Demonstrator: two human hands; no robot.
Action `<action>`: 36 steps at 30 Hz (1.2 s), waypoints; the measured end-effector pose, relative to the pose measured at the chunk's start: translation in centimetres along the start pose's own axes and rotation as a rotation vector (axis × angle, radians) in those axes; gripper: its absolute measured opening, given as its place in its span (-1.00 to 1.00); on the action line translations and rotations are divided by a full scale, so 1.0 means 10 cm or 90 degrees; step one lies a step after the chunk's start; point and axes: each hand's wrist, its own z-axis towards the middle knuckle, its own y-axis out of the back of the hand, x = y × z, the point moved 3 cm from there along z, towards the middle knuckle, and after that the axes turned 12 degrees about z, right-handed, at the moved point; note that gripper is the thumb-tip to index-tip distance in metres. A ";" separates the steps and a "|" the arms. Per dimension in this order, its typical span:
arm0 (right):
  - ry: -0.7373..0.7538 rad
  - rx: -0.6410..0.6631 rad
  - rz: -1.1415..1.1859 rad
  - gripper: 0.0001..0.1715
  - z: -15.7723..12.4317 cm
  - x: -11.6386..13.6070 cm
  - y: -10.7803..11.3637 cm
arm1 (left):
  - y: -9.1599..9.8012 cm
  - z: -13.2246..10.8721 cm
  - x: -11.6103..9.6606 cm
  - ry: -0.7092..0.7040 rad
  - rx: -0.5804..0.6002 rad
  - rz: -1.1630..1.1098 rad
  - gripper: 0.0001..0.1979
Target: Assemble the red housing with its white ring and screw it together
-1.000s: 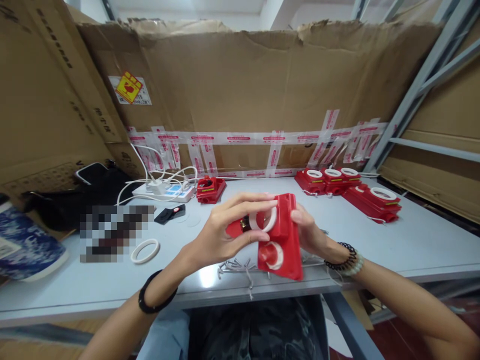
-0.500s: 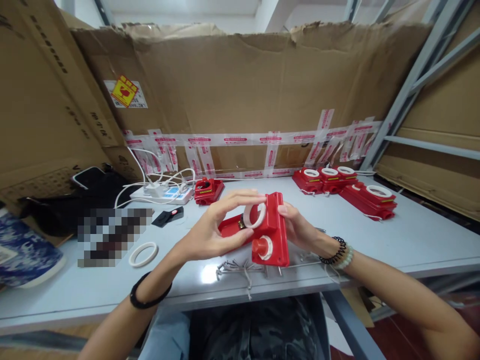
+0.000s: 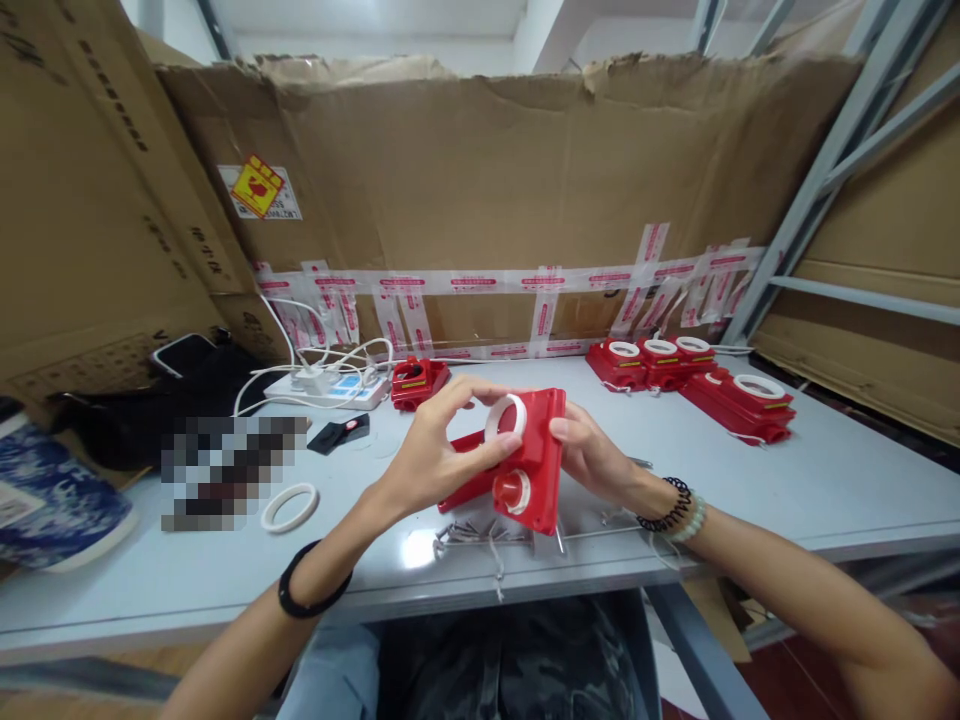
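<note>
Tilted above the table, a red plastic housing cover [image 3: 540, 440] is gripped at its right edge by my right hand [image 3: 596, 455], thumb on the face and fingers behind. My left hand [image 3: 431, 455] pinches a white ring [image 3: 506, 418] against the cover's upper left part, thumb across the ring's lower edge. Lower on the cover sits a red knob [image 3: 511, 489] with a whitish collar. Partly hidden behind my left hand and the cover lies another red housing part [image 3: 466, 485]. Several screws [image 3: 459, 533] and a white cord lie below.
A loose white ring [image 3: 290, 508] lies at left, near a black piece [image 3: 337, 433]. Behind stand a power strip [image 3: 337, 386] with cables and a red unit [image 3: 420, 384]. Several red units with white rings [image 3: 739, 405] stand at back right. Cardboard [image 3: 480, 180] walls the back.
The white ring and the red cover have turned slightly in my hands and shifted a little left. The ring now faces me more. My left thumb has moved up onto the ring's edge.
</note>
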 end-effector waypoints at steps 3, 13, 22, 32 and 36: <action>0.003 -0.012 -0.001 -0.42 0.01 -0.02 0.03 | -0.01 -0.01 -0.05 -0.073 0.074 -0.026 -0.54; 0.014 -0.013 -0.006 -0.49 0.00 -0.03 0.03 | 0.04 -0.01 -0.02 -0.094 0.090 0.014 -0.53; 0.029 -0.010 -0.028 -0.51 -0.01 -0.02 0.02 | 0.04 -0.01 0.01 -0.068 0.064 0.066 -0.58; 0.023 -0.020 -0.024 -0.39 0.02 -0.02 0.04 | -0.01 -0.01 0.07 -0.056 0.043 0.100 -0.56; 0.009 -0.051 -0.023 -0.54 0.01 -0.04 0.07 | -0.04 -0.02 0.05 -0.128 0.037 0.138 -0.64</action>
